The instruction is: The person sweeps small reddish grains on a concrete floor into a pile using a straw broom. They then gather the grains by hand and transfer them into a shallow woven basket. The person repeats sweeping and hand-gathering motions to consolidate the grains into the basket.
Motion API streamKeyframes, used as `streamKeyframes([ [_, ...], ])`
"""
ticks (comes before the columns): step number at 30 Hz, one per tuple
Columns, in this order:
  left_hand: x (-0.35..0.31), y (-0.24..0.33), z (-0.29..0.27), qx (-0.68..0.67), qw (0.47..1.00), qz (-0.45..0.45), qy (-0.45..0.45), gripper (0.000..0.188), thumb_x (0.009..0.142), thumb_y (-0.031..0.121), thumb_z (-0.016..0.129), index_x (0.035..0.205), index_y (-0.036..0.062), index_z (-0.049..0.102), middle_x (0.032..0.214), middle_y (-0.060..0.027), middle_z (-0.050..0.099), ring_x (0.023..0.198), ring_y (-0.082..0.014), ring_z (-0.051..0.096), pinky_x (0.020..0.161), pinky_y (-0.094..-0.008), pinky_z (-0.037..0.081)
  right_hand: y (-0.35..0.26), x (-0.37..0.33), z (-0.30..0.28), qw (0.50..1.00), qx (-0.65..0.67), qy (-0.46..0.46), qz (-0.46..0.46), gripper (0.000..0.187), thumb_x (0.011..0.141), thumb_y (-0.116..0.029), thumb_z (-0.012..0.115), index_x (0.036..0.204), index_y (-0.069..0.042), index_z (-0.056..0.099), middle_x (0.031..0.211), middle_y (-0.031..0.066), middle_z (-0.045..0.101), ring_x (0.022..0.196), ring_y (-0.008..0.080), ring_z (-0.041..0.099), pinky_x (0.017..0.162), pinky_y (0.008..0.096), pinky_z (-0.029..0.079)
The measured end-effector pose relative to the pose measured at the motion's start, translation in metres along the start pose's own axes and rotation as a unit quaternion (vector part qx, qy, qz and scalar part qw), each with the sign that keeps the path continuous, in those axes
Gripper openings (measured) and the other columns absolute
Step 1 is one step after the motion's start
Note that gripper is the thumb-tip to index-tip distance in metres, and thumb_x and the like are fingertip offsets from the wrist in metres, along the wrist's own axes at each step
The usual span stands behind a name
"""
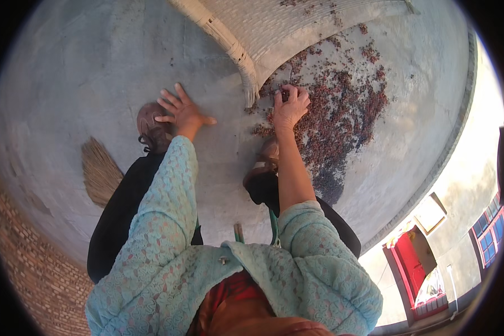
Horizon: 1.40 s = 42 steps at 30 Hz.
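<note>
My left hand (183,113) hovers over the grey concrete beside my left shoe (152,120), its fingers spread wide and nothing in them. At the near left edge of a scattered heap of red-brown peppercorns (341,109), my right hand (291,106) has its fingers curled down around some of them. Its fingertips are partly hidden. Many black seeds (327,182) lie at the heap's near end. Just beyond my right hand is the corner of a large woven winnowing basket (297,33), pale, with a bound rim. A few peppercorns lie on its weave.
A straw hand broom (101,171) lies on the concrete (78,84) to the left of my left leg. My right shoe (266,157) is close to the heap. A brick surface (33,269) shows at lower left; a building with a red door (411,263) stands at lower right.
</note>
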<state>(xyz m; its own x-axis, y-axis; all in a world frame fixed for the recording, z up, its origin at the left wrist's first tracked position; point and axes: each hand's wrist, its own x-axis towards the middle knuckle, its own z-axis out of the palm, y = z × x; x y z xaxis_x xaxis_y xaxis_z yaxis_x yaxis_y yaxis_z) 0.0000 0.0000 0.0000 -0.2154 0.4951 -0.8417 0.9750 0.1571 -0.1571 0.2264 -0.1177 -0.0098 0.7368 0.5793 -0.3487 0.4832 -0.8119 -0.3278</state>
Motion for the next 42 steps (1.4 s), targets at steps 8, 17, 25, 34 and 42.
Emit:
streamKeyframes([
  [8,0.005,-0.001,0.000,-0.031,0.999,0.022,0.007,0.168,0.039,0.047,0.096,0.148,0.0076,-0.025,0.147,-0.0338,-0.034,0.134,-0.0510,-0.035,0.091,-0.0797,-0.013,0.018,-0.079,-0.019,0.990,-0.045,0.046,0.129,0.112,0.055,-0.043,0.090,0.148,-0.023,0.030,0.145,0.0251,0.028,0.129,0.0450,0.031,0.106,0.0563,0.028],
  [17,0.001,-0.005,0.001,-0.047,0.998,0.032,0.002,0.163,0.043,0.045,0.095,0.149,0.0081,-0.024,0.148,-0.0328,-0.033,0.133,-0.0523,-0.035,0.091,-0.0811,-0.011,0.031,-0.042,-0.015,0.995,0.052,0.040,0.074,0.118,0.056,-0.018,0.093,0.151,-0.020,0.023,0.134,0.0218,0.033,0.112,0.0408,0.049,0.089,0.0472,0.047],
  [25,0.002,0.001,-0.003,-0.007,1.000,0.007,-0.008,0.166,0.041,0.049,0.095,0.149,0.0116,-0.025,0.148,-0.0303,-0.034,0.135,-0.0494,-0.034,0.093,-0.0809,-0.008,-0.023,0.000,-0.024,0.998,0.038,-0.039,0.042,0.106,0.053,-0.026,0.094,0.144,-0.025,0.039,0.137,0.0159,0.034,0.115,0.0339,0.053,0.089,0.0438,0.052],
  [34,-0.002,0.001,-0.002,-0.019,1.000,0.013,0.003,0.165,0.042,0.047,0.095,0.148,0.0084,-0.025,0.148,-0.0316,-0.034,0.133,-0.0512,-0.036,0.090,-0.0813,-0.011,-0.062,-0.017,-0.006,0.984,-0.166,-0.053,-0.044,0.086,0.063,-0.028,0.087,0.138,-0.027,0.045,0.143,0.0139,0.031,0.116,0.0376,0.042,0.079,0.0438,0.054],
  [42,0.008,-0.006,0.007,-0.035,0.999,0.022,0.003,0.168,0.040,0.050,0.095,0.148,0.0086,-0.026,0.146,-0.0331,-0.035,0.133,-0.0507,-0.036,0.090,-0.0805,-0.011,-0.030,-0.019,0.015,0.985,-0.013,0.047,-0.164,0.046,0.071,-0.014,0.079,0.113,-0.027,0.065,0.131,0.0104,0.045,0.109,0.0324,0.051,0.076,0.0451,0.052],
])
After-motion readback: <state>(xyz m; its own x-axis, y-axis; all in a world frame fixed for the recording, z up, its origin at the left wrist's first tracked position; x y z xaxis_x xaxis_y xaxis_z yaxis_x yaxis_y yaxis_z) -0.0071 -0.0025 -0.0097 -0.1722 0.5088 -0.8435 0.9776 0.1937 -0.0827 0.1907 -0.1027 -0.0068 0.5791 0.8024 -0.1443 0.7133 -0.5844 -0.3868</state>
